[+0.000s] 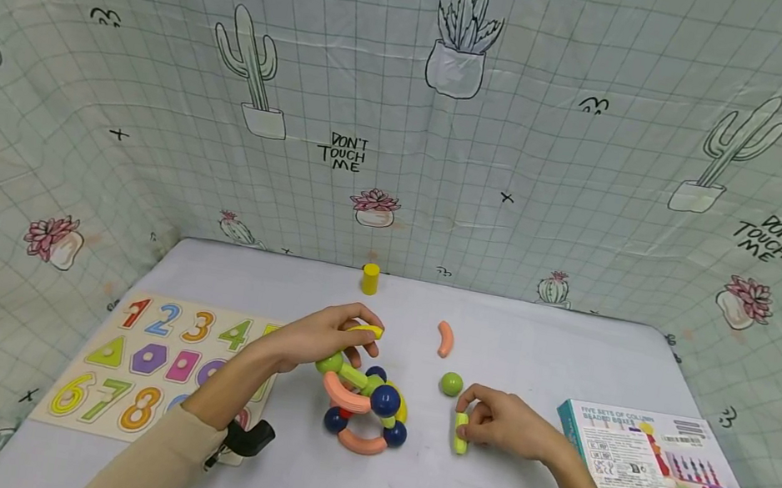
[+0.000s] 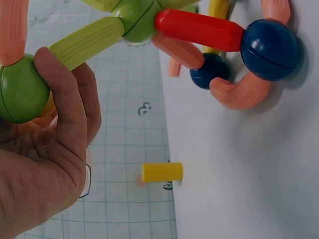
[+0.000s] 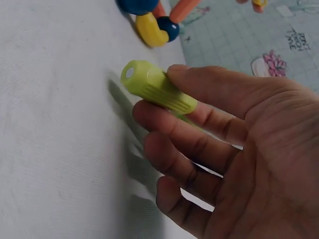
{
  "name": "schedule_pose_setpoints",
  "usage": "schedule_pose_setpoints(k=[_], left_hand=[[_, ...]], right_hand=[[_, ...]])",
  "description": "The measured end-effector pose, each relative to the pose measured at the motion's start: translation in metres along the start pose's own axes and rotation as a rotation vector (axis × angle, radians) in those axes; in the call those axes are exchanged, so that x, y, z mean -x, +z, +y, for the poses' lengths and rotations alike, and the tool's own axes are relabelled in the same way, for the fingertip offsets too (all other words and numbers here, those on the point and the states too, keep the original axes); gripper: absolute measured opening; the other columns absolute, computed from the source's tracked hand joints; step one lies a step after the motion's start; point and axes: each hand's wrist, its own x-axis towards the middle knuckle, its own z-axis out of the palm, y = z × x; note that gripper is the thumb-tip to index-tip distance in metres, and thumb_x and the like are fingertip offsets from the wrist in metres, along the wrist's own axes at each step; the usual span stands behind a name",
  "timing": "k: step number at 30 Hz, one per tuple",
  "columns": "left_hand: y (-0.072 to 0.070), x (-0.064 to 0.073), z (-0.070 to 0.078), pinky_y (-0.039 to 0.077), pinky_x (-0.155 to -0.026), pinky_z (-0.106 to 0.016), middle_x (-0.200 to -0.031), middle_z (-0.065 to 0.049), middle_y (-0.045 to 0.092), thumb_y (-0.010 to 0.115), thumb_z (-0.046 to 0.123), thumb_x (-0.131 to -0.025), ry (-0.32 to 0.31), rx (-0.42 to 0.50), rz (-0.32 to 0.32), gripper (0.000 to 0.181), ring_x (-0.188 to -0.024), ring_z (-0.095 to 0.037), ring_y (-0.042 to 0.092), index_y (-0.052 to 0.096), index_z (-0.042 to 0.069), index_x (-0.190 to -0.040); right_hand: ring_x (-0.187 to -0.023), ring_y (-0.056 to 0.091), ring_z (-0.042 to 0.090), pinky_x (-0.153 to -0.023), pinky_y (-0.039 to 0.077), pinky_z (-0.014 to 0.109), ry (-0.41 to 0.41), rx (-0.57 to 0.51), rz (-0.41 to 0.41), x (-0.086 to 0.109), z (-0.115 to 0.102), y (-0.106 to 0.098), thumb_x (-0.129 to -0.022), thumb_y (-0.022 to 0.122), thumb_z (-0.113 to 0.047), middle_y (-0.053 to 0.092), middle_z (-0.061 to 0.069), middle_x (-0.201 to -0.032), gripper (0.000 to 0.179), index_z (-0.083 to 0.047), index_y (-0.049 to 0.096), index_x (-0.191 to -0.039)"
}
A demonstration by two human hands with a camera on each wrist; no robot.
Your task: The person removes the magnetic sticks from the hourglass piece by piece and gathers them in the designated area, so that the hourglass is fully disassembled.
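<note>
Lime-green, red, salmon and yellow sticks join dark blue and green balls in a magnetic ball-and-stick structure. My left hand holds its far left end, fingers curled about a green ball and a lime stick. A yellow stick shows by those fingers; whether it joins the structure I cannot tell. To the right, my right hand pinches a loose lime-green magnetic stick between thumb and fingers, just above the table. Beyond that hand lies a green ball.
A curved salmon stick lies farther back, and a yellow cylinder stands near the table's back edge. At left is a number-and-shape puzzle board, partly under the left forearm. A toy box lies at right beside the right forearm.
</note>
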Motion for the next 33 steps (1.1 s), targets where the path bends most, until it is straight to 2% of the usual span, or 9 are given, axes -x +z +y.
schedule_pose_setpoints(k=[5,11,18,23,30,33], left_hand=[[-0.001,0.001,0.0,0.049,-0.088,-0.035,-0.106,-0.008,0.069,0.053,0.027,-0.106,0.004,0.003,-0.006,0.033,-0.092,-0.028,0.069,0.055,0.006,-0.133],[-0.001,0.0,0.0,0.05,-0.093,-0.044,-0.107,-0.008,0.069,0.052,0.024,-0.107,0.014,0.004,-0.012,0.031,-0.093,-0.031,0.068,0.057,0.007,-0.132],[-0.002,0.0,-0.001,0.051,-0.088,-0.033,-0.107,-0.008,0.069,0.052,0.022,-0.107,0.011,-0.004,-0.019,0.032,-0.094,-0.03,0.068,0.059,0.007,-0.134],[-0.001,0.001,0.0,0.052,-0.087,-0.033,-0.108,-0.008,0.069,0.052,0.023,-0.107,0.012,0.003,-0.017,0.031,-0.097,-0.035,0.067,0.059,0.008,-0.133],[-0.002,0.004,-0.002,0.05,-0.083,-0.032,-0.112,-0.005,0.069,0.054,0.027,-0.106,0.016,-0.018,-0.009,0.034,-0.095,-0.023,0.066,0.059,0.013,-0.136],[-0.003,0.005,-0.003,0.05,-0.081,-0.032,-0.113,-0.005,0.069,0.054,0.028,-0.105,0.02,-0.024,-0.005,0.034,-0.097,-0.023,0.066,0.06,0.015,-0.136]], right_hand=[[-0.063,0.052,0.007,-0.061,0.041,0.025,0.006,0.064,0.024,-0.003,0.001,0.005,-0.089,0.077,-0.028,0.063,-0.007,-0.071,0.028,-0.013,0.061,-0.107],[-0.064,0.054,0.01,-0.06,0.041,0.025,0.041,0.089,0.045,-0.004,-0.004,0.009,-0.087,0.079,-0.03,0.062,-0.006,-0.072,0.029,-0.011,0.063,-0.101],[-0.062,0.051,0.01,-0.057,0.038,0.025,0.084,0.098,0.056,-0.004,-0.006,0.01,-0.086,0.08,-0.031,0.062,-0.006,-0.069,0.027,-0.012,0.064,-0.097],[-0.063,0.053,0.011,-0.058,0.039,0.025,0.098,0.055,0.031,-0.003,-0.002,0.008,-0.087,0.078,-0.029,0.065,-0.003,-0.07,0.025,-0.012,0.064,-0.1],[-0.064,0.052,0.011,-0.06,0.04,0.025,0.09,-0.041,-0.013,0.0,0.004,0.005,-0.088,0.078,-0.024,0.066,0.003,-0.072,0.028,-0.009,0.064,-0.106],[-0.066,0.053,0.011,-0.061,0.041,0.025,0.079,-0.067,-0.026,0.001,0.005,0.003,-0.088,0.078,-0.022,0.067,0.003,-0.072,0.029,-0.007,0.064,-0.109]])
